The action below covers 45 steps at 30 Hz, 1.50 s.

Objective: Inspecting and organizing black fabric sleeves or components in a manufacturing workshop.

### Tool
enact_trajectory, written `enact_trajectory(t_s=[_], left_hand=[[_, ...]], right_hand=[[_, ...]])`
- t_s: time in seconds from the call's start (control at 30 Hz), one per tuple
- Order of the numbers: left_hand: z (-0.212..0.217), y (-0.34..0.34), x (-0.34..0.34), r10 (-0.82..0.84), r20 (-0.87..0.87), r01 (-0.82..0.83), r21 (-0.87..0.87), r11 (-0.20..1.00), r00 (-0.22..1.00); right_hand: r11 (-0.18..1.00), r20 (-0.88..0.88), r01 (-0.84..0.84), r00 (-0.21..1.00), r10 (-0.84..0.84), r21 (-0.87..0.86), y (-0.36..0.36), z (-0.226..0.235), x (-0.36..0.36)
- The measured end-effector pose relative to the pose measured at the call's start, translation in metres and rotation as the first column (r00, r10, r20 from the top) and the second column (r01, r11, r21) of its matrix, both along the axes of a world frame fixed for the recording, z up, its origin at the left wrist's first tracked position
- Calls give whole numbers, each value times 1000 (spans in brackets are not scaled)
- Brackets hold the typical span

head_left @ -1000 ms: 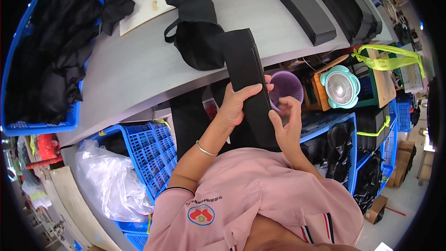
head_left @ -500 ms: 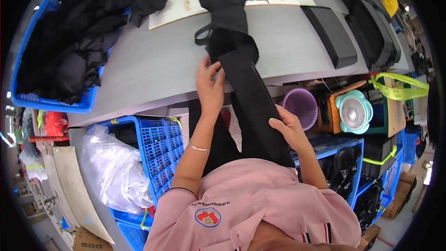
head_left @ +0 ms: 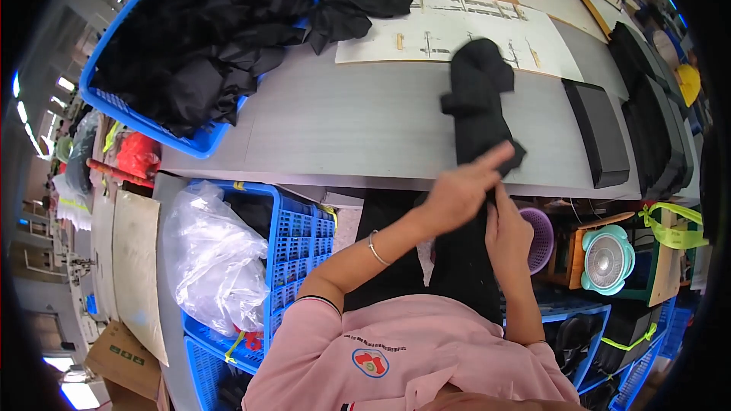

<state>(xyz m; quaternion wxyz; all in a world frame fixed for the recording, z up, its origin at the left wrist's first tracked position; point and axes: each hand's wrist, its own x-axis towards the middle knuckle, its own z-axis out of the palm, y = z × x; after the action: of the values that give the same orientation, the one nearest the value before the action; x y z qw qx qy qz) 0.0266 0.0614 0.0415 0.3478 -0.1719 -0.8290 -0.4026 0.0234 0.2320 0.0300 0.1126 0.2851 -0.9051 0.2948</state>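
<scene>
1. A long black fabric piece (head_left: 478, 118) is draped from the grey table (head_left: 343, 133) at centre frame over its near edge, down toward the lap.
2. The fabric is pinched at the table edge by the left hand (head_left: 457, 190), index finger extended.
3. The hanging part is gripped by the right hand (head_left: 509, 234), just below.
4. A blue crate of black garments (head_left: 202, 38) is seen at upper left.

I count two hands of mine, my left hand (head_left: 457, 192) and my right hand (head_left: 509, 237), both on one long black fabric piece (head_left: 478, 106). One grey table (head_left: 343, 129) holds one blue basket (head_left: 145, 125) of black cloth, one white pattern sheet (head_left: 457, 34) and one flat black case (head_left: 599, 131). Below I see two blue crates (head_left: 301, 236), one clear plastic bag (head_left: 217, 259), one purple basket (head_left: 541, 237) and one small fan (head_left: 607, 259).
</scene>
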Motion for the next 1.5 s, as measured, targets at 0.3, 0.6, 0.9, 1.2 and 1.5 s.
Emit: enact_trajectory(t_s=[0.3,0.6,0.9,1.2,1.5], left_hand=[[1,0,39,156,-14,-155,82,985,988],[-25,28,62,206,179,-235,155,960,962],[-17,27,33,365,5,-349,313,883,931],[-15,42,27,386,79,-392,286,874,919],[-6,45,16,240,77,-250,411,877,968]], right_hand=[[820,255,-48,939,232,-571,-10,-15,-41],[270,706,662,578,410,-699,-19,19,-34],[138,687,685,655,315,-716,-17,-12,-48],[102,606,638,653,454,-763,-20,-4,-39],[90,623,700,560,546,-708,-19,11,-33]])
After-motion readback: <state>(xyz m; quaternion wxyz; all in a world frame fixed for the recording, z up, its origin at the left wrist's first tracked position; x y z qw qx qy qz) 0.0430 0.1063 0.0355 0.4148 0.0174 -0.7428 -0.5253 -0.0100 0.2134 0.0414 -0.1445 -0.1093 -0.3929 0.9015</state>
